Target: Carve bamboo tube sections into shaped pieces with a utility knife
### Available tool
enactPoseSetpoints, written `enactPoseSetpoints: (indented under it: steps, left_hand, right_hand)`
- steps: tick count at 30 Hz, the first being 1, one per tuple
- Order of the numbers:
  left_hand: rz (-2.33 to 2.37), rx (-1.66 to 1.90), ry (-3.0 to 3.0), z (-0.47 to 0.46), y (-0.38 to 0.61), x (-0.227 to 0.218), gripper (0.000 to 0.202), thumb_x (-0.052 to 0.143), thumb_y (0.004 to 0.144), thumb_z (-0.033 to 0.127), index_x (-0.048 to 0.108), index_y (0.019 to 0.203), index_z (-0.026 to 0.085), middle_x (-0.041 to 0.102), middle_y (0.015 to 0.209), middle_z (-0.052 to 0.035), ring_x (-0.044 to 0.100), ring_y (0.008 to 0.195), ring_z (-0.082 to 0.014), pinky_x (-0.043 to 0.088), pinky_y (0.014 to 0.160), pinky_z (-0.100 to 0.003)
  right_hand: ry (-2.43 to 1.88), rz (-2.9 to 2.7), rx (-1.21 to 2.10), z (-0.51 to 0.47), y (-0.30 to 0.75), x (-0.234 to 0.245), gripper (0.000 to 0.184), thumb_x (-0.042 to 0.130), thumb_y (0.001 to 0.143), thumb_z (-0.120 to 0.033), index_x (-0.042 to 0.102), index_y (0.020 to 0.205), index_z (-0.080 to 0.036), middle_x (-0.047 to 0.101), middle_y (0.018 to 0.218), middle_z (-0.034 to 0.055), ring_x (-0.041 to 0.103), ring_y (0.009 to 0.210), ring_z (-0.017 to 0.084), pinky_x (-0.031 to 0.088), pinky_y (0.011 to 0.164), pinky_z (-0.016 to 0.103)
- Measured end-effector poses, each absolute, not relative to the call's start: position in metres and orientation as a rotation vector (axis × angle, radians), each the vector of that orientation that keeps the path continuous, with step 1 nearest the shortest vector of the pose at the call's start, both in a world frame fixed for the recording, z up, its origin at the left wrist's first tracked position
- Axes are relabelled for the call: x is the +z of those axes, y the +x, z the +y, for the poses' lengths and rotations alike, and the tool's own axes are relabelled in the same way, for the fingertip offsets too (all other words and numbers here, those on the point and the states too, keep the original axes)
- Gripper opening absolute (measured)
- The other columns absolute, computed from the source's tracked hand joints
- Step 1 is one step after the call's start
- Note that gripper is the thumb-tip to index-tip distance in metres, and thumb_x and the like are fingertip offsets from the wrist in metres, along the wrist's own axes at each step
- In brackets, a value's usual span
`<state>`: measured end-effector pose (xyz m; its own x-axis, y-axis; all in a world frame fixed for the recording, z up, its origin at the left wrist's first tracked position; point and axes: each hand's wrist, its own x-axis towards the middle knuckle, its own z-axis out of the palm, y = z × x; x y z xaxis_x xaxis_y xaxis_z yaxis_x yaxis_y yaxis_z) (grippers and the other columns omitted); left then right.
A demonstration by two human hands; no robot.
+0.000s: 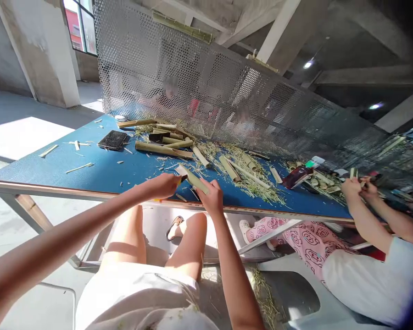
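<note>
My left hand [165,184] is closed at the near edge of the blue table [99,172], gripping a small tool whose dark tip touches a short green bamboo piece [193,178]. My right hand [211,196] is wrapped round the lower end of that bamboo piece and holds it tilted over the table edge. Bamboo shavings [248,181] lie just beyond my hands.
Several cut bamboo sections [163,148] and a dark phone [112,139] lie further back on the table. A perforated metal screen [199,87] stands along the far side. A co-worker's hands [359,189] work on bamboo at the right, near a red packet [296,176].
</note>
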<state>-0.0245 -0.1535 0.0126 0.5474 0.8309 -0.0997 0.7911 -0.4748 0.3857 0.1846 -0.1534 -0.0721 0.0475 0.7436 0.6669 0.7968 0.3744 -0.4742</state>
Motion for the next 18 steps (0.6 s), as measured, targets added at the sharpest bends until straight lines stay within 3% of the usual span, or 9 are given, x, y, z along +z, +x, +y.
enactPoseSetpoints:
  steps: [2,6,11,14,18]
  left_hand:
    - [1.357,0.201,2.264,-0.148,-0.037,0.019,0.049,0.028,0.090,0.018,0.036,0.138,0.019,0.066,0.075,-0.0072,0.058,0.047,-0.0120,0.041,0.047,-0.021]
    - [1.417,0.394,1.931,-0.148,-0.050,0.022,0.049,0.028,0.091,0.021,0.033,0.140,0.021,0.065,0.079,-0.0071,0.059,0.046,-0.0119,0.043,0.044,-0.021]
    - [1.327,0.355,2.018,-0.161,-0.038,0.011,0.044,0.030,0.090,0.021,0.041,0.133,0.021,0.066,0.076,-0.0062,0.061,0.048,-0.0125,0.041,0.043,-0.019]
    - [1.388,0.245,2.355,-0.169,-0.023,0.010,0.042,0.031,0.087,0.012,0.050,0.124,0.016,0.066,0.070,-0.0062,0.060,0.050,-0.0126,0.040,0.044,-0.019]
    - [1.423,0.207,2.610,-0.177,-0.011,0.009,0.042,0.038,0.082,0.007,0.051,0.122,0.007,0.066,0.076,-0.0151,0.063,0.067,-0.0209,0.042,0.052,-0.025]
  right_hand:
    - [-1.380,-1.682,-0.030,-0.152,0.186,-0.073,0.042,0.058,0.077,-0.042,0.067,0.109,-0.016,0.048,0.079,0.0036,0.055,0.070,0.017,0.048,0.069,0.031]
    - [-1.378,-1.686,-0.003,-0.152,0.186,-0.073,0.041,0.058,0.077,-0.039,0.066,0.109,-0.015,0.050,0.080,0.0047,0.056,0.073,0.018,0.048,0.070,0.031]
    - [-1.408,-1.651,-0.009,-0.153,0.183,-0.073,0.040,0.058,0.076,-0.039,0.066,0.109,-0.018,0.052,0.081,0.0047,0.058,0.075,0.019,0.049,0.070,0.032]
    - [-1.416,-1.652,-0.028,-0.153,0.183,-0.074,0.041,0.058,0.076,-0.042,0.066,0.108,-0.018,0.051,0.081,0.0046,0.058,0.074,0.019,0.049,0.070,0.032]
    - [-1.402,-1.682,-0.024,-0.154,0.183,-0.072,0.042,0.057,0.077,-0.043,0.066,0.109,-0.016,0.049,0.080,0.0041,0.057,0.073,0.018,0.048,0.071,0.031]
